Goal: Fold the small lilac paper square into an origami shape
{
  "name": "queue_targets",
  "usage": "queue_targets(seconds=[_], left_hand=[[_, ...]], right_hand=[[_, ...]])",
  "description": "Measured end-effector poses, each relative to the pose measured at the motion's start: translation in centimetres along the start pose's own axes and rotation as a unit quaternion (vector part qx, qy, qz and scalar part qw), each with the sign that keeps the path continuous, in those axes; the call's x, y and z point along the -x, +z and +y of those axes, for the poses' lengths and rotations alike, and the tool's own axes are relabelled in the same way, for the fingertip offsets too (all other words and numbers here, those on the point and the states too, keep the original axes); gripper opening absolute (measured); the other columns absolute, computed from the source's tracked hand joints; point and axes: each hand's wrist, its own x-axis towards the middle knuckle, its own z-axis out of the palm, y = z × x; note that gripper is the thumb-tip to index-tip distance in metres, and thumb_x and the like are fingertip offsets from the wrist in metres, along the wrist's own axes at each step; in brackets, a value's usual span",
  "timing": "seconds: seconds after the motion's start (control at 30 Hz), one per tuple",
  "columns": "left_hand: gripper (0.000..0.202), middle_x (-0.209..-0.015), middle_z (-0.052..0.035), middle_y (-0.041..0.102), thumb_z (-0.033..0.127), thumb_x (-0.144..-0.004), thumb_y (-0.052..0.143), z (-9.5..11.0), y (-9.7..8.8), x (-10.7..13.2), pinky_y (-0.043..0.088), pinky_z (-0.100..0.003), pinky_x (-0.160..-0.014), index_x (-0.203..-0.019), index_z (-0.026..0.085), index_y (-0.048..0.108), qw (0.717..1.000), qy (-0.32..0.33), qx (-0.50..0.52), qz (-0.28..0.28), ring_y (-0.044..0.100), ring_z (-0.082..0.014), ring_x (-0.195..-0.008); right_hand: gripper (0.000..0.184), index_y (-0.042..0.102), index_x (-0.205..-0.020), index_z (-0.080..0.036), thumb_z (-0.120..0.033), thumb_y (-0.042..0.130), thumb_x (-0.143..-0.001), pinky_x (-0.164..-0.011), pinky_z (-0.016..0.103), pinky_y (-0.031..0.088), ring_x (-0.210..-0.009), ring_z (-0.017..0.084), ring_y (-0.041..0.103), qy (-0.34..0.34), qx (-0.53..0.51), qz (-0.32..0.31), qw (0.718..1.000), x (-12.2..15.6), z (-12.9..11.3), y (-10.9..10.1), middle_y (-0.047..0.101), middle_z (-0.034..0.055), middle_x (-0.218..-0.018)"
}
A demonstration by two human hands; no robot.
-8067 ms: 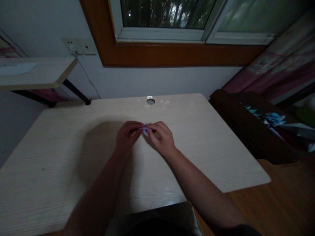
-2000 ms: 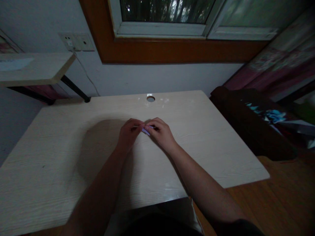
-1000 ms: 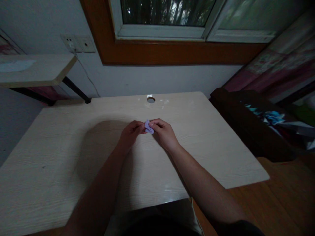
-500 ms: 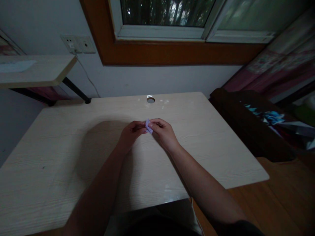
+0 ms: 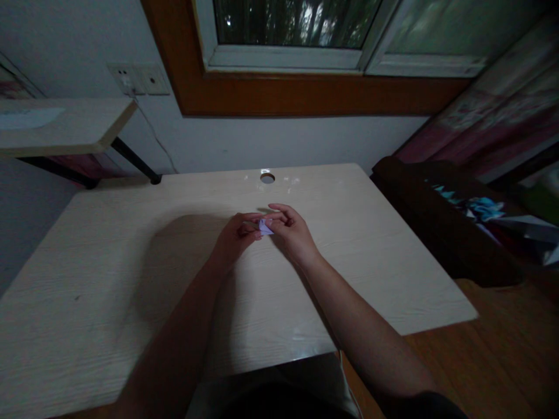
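Note:
Between my two hands is a small folded piece of light purple paper [image 5: 265, 227], held just above the pale desk [image 5: 349, 250]. My left hand [image 5: 234, 237] pinches its left side with thumb and fingers. From the right, my right hand [image 5: 292, 231] grips the paper, thumb on the near face and one finger raised and stretched out beyond it. Fingertips cover parts of the paper, so its full shape is hidden.
A raised shelf [image 5: 65, 128] on black legs stands at the desk's back left. Near the back edge is a round cable hole [image 5: 268, 178]. Right of the desk, a dark wooden cabinet [image 5: 441, 221] holds crumpled blue items [image 5: 484, 208]. A window is ahead.
The purple paper has turned and now shows a flatter, wider face. My right fingers have shifted, with one finger lifting away. Both forearms stay nearly in place.

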Motion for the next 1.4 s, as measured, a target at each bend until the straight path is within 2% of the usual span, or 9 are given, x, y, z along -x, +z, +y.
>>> queue_targets(seconds=[0.17, 0.43, 0.57, 0.77, 0.97, 1.13, 1.2, 1.3, 1.4], left_hand=[[0.039, -0.077, 0.0005, 0.07, 0.022, -0.075, 0.076, 0.0, 0.3, 0.1, 0.055, -0.03, -0.076, -0.113, 0.021, 0.067, 0.999, 0.001, -0.037, -0.035, 0.068, -0.0146, -0.073], [0.041, -0.096, -0.0038, 0.067, 0.019, -0.081, 0.068, -0.1, -0.1, 0.5, 0.057, -0.034, -0.084, -0.122, 0.026, 0.064, 0.997, 0.026, -0.007, -0.066, 0.066, -0.0171, -0.088], [0.029, -0.095, -0.0035, 0.066, 0.019, -0.082, 0.068, 0.4, -0.1, 0.8, 0.057, -0.034, -0.083, -0.111, 0.024, 0.066, 0.997, 0.028, -0.001, -0.074, 0.066, -0.0168, -0.087], [0.018, -0.091, -0.0041, 0.07, 0.027, -0.08, 0.074, 0.4, 0.2, 0.9, 0.057, -0.037, -0.085, -0.093, 0.021, 0.064, 0.997, -0.011, -0.005, -0.081, 0.069, -0.0195, -0.088], [0.012, -0.09, -0.0034, 0.062, 0.028, -0.081, 0.075, 0.2, -0.2, 0.5, 0.055, -0.03, -0.077, -0.085, 0.02, 0.067, 0.994, 0.067, -0.066, -0.062, 0.063, -0.0166, -0.086], [0.018, -0.091, -0.0018, 0.06, 0.03, -0.081, 0.077, 1.0, -0.2, 0.2, 0.049, -0.022, -0.062, -0.084, 0.018, 0.063, 0.996, 0.076, -0.031, -0.017, 0.056, -0.0094, -0.069], [0.021, -0.083, -0.0003, 0.06, 0.032, -0.081, 0.077, 1.1, -0.2, 0.2, 0.046, -0.021, -0.059, -0.085, 0.018, 0.062, 0.998, 0.064, -0.013, 0.013, 0.053, -0.0083, -0.064], [0.024, -0.066, 0.0031, 0.059, 0.036, -0.082, 0.077, 0.8, -0.4, 0.0, 0.039, -0.019, -0.052, -0.086, 0.018, 0.061, 0.997, 0.032, -0.001, 0.063, 0.048, -0.0075, -0.055], [0.026, -0.061, 0.0042, 0.059, 0.037, -0.08, 0.078, 0.5, -0.5, -0.1, 0.033, -0.018, -0.047, -0.085, 0.019, 0.06, 0.995, 0.025, -0.003, 0.094, 0.045, -0.0068, -0.05]], right_hand=[[0.052, 0.062, -0.108, -0.025, -0.032, 0.087, -0.063, -0.074, 0.033, 0.053, -0.072, 0.014, 0.064, -0.012, 0.032, 0.038, 0.999, -0.1, 0.2, -0.2, 0.071, 0.001, -0.096], [0.053, 0.059, -0.103, -0.025, -0.029, 0.088, -0.059, -0.073, 0.032, 0.053, -0.07, 0.014, 0.065, 0.006, 0.003, 0.025, 1.0, -0.2, 0.1, -0.1, 0.07, -0.0025, -0.083], [0.056, 0.058, -0.104, -0.024, -0.023, 0.089, -0.057, -0.073, 0.031, 0.053, -0.069, 0.013, 0.065, 0.037, -0.024, 0.016, 0.999, -0.1, -0.3, -0.2, 0.07, -0.0038, -0.082], [0.059, 0.057, -0.107, -0.025, -0.021, 0.088, -0.057, -0.065, 0.028, 0.052, -0.07, 0.015, 0.067, 0.11, -0.051, 0.019, 0.992, 0.3, -0.9, 0.1, 0.071, -0.0024, -0.083], [0.05, 0.063, -0.101, -0.023, -0.023, 0.089, -0.058, -0.062, 0.024, 0.05, -0.07, 0.013, 0.064, 0.125, -0.066, 0.014, 0.99, 0.5, -0.8, 0.4, 0.07, -0.0026, -0.084], [0.032, 0.066, -0.094, -0.023, -0.039, 0.082, -0.072, -0.06, 0.022, 0.047, -0.07, 0.011, 0.061, 0.093, -0.042, 0.013, 0.995, 0.5, -0.8, 0.6, 0.069, -0.0017, -0.086], [0.028, 0.066, -0.091, -0.023, -0.043, 0.079, -0.076, -0.062, 0.024, 0.048, -0.072, 0.012, 0.061, 0.061, -0.015, 0.016, 0.998, 0.5, -0.9, 0.6, 0.069, -0.001, -0.089], [0.023, 0.068, -0.087, -0.023, -0.042, 0.078, -0.079, -0.069, 0.027, 0.051, -0.08, 0.014, 0.064, -0.011, 0.059, 0.015, 0.998, 0.6, -0.9, 0.5, 0.07, 0.0018, -0.097], [0.017, 0.073, -0.087, -0.023, -0.039, 0.077, -0.081, -0.079, 0.03, 0.052, -0.089, 0.017, 0.065, -0.108, 0.154, 0.01, 0.982, 0.7, -0.8, 0.3, 0.07, 0.0046, -0.103]])
